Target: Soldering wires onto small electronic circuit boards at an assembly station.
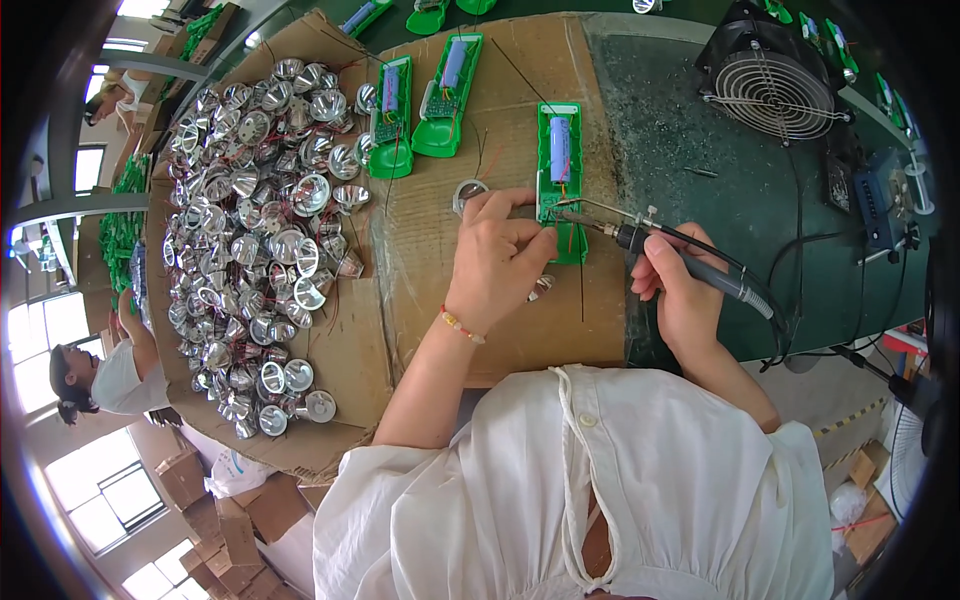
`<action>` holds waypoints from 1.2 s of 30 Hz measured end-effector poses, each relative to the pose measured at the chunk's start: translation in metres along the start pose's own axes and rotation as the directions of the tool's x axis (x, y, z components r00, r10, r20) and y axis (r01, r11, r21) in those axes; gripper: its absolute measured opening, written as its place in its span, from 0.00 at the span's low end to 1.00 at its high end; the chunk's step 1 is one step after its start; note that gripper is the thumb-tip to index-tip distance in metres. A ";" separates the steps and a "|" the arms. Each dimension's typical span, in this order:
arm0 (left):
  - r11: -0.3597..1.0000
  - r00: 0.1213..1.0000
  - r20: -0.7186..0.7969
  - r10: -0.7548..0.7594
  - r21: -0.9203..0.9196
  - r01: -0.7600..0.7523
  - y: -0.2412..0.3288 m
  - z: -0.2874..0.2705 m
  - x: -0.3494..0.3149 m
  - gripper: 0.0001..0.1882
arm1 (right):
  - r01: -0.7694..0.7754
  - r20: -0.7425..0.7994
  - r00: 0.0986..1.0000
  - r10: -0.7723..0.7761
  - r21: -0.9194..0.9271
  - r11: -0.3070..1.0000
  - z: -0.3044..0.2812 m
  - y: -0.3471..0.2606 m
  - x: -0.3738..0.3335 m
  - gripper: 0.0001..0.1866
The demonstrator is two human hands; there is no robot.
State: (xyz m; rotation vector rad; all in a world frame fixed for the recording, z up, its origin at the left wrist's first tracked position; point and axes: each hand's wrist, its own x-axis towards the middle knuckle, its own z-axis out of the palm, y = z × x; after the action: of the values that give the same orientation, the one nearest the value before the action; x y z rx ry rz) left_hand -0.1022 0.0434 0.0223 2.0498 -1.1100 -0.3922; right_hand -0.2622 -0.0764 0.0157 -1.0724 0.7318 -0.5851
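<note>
My right hand (680,285) grips a soldering iron (715,275) with a thin metal feed tube fixed along it. Its tip meets the small circuit board at the lower part of a green plastic housing (571,240), which lies on the cardboard with a purple cylindrical battery (561,150) in its upper part. Close against the board's left side, my left hand (500,250) has thumb and forefinger pinched together; what they hold is too small to make out. One silver reflector (470,196) lies behind the left fingers, and another (541,288) is partly covered below that hand.
A cardboard box (350,400) at left holds a heap of silver reflectors (265,220) with red wires. Two more green housings with batteries (391,120) (448,95) lie beyond. A black fan (775,95) stands far right, near a blue device (880,210). Cables trail at right.
</note>
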 end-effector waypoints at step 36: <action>0.982 0.995 -0.015 0.097 0.167 -0.094 0.034 -0.007 0.097 0.11 | 0.288 -0.111 0.937 -0.331 -0.293 0.912 -0.059 0.002 0.014 0.08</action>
State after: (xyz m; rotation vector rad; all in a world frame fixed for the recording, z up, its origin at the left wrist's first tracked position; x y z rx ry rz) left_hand -0.0622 -0.0434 0.0596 2.1288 -1.2584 -0.2345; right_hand -0.2992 -0.1192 -0.0064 -1.4266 0.8013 -0.8683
